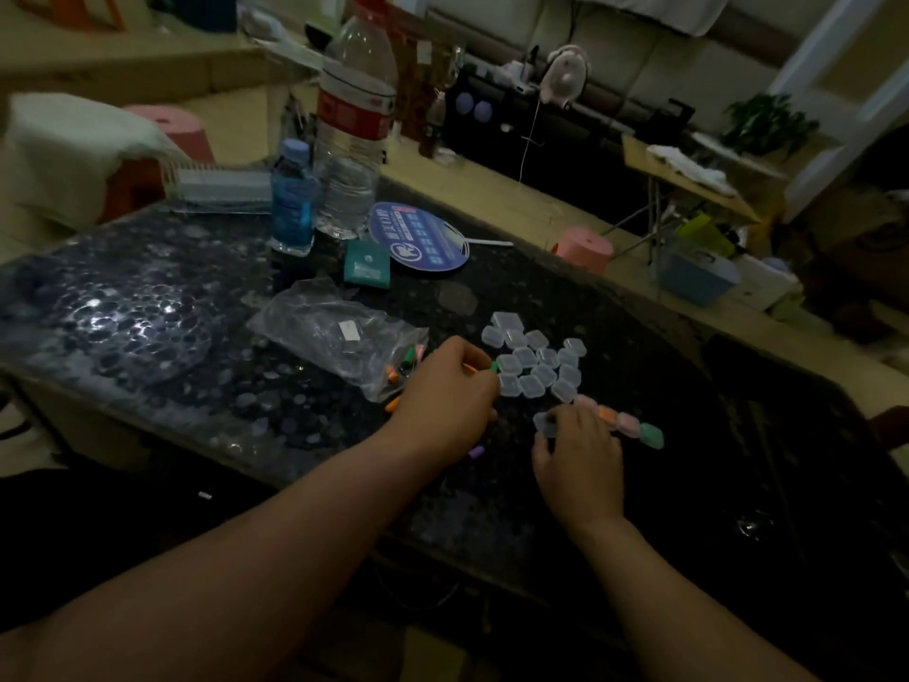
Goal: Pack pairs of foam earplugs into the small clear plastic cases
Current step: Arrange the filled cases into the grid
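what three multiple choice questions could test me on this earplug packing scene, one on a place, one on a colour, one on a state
1. Where is the plastic bag?
A. left of the empty clear cases
B. right of them
C. under the big bottle

2. What colour is the end case, farthest right in the filled row?
A. red
B. green
C. yellow

3. What is the left hand doing?
A. lying flat on the table
B. gripping a bottle
C. holding earplugs

Answers:
1 A: the bag lies to the left, with the left hand between it and the cases.
2 B: it looks green next to the pink case.
3 C: the fingers are curled and a green tip pokes out of them.
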Action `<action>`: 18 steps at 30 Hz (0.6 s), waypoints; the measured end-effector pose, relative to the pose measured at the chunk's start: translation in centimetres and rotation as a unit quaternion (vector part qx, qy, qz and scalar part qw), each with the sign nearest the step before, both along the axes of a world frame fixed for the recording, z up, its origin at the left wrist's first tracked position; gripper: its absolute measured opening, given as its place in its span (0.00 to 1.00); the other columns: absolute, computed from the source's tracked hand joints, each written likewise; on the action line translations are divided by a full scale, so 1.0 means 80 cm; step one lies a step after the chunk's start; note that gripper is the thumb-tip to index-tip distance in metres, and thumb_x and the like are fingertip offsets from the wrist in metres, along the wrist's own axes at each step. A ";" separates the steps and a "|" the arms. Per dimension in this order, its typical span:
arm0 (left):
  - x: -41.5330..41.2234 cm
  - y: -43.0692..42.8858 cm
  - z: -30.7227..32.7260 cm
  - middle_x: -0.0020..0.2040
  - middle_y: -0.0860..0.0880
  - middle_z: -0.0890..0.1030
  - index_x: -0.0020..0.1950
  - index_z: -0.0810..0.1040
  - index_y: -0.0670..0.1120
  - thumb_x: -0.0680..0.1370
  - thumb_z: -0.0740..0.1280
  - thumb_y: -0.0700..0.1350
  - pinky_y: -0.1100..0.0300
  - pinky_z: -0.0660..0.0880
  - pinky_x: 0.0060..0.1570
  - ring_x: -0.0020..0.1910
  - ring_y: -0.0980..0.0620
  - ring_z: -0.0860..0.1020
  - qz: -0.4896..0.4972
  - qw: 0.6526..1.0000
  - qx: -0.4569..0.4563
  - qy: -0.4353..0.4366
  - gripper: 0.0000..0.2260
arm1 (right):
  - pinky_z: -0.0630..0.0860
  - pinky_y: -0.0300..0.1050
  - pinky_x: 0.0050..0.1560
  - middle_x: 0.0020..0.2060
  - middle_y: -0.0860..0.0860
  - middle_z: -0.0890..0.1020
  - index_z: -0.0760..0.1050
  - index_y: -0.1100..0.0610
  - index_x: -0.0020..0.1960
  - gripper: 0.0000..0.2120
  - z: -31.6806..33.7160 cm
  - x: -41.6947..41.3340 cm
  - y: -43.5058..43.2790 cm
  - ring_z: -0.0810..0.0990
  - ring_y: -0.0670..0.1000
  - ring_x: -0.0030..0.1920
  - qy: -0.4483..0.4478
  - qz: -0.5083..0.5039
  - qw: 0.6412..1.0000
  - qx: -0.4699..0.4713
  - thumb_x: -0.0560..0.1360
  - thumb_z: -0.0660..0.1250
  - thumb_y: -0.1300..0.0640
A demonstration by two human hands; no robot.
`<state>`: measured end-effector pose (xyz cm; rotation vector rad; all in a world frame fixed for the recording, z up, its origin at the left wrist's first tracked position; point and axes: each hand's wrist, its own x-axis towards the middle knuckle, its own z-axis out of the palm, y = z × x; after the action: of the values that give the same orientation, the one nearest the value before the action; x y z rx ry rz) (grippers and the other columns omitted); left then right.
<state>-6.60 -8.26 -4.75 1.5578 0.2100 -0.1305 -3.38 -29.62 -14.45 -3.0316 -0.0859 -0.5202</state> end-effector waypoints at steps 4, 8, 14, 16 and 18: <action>-0.002 0.001 0.000 0.49 0.43 0.84 0.52 0.76 0.51 0.78 0.64 0.44 0.42 0.84 0.42 0.45 0.43 0.85 -0.018 1.000 0.020 -0.008 0.05 | 0.78 0.54 0.58 0.62 0.54 0.77 0.77 0.49 0.65 0.15 0.006 0.010 -0.001 0.77 0.57 0.64 0.086 -0.016 0.993 0.077 0.80 0.71 0.48; -0.005 -0.001 -0.003 0.49 0.43 0.84 0.52 0.75 0.52 0.78 0.63 0.45 0.40 0.84 0.47 0.45 0.44 0.85 -0.040 0.999 0.033 0.000 0.04 | 0.79 0.53 0.52 0.58 0.53 0.78 0.76 0.49 0.60 0.09 0.030 0.014 0.002 0.80 0.56 0.56 0.156 0.001 0.985 0.070 0.81 0.69 0.49; -0.011 -0.010 -0.013 0.45 0.45 0.86 0.50 0.79 0.51 0.78 0.65 0.44 0.41 0.83 0.50 0.43 0.46 0.86 -0.109 0.988 0.106 -0.005 0.04 | 0.76 0.52 0.44 0.45 0.48 0.78 0.70 0.48 0.49 0.09 0.076 -0.045 0.023 0.80 0.50 0.43 0.134 0.013 0.952 0.275 0.78 0.71 0.55; -0.016 -0.015 -0.013 0.44 0.47 0.86 0.50 0.80 0.50 0.79 0.66 0.44 0.43 0.83 0.51 0.44 0.49 0.86 -0.130 0.980 0.150 -0.010 0.04 | 0.77 0.46 0.47 0.48 0.41 0.78 0.72 0.48 0.53 0.10 0.091 -0.072 0.026 0.80 0.44 0.48 0.110 0.025 0.939 0.325 0.79 0.72 0.55; -0.021 -0.021 -0.010 0.44 0.47 0.86 0.50 0.81 0.49 0.80 0.67 0.44 0.44 0.83 0.53 0.44 0.49 0.86 -0.151 0.976 0.155 -0.009 0.03 | 0.78 0.40 0.51 0.50 0.35 0.79 0.75 0.46 0.55 0.09 0.101 -0.097 0.023 0.82 0.40 0.51 0.097 0.040 0.921 0.375 0.79 0.73 0.54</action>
<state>-8.29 -9.93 -5.53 1.8962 -0.0259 -0.3353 -11.12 -27.77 -6.39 -2.2927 0.0032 -0.1757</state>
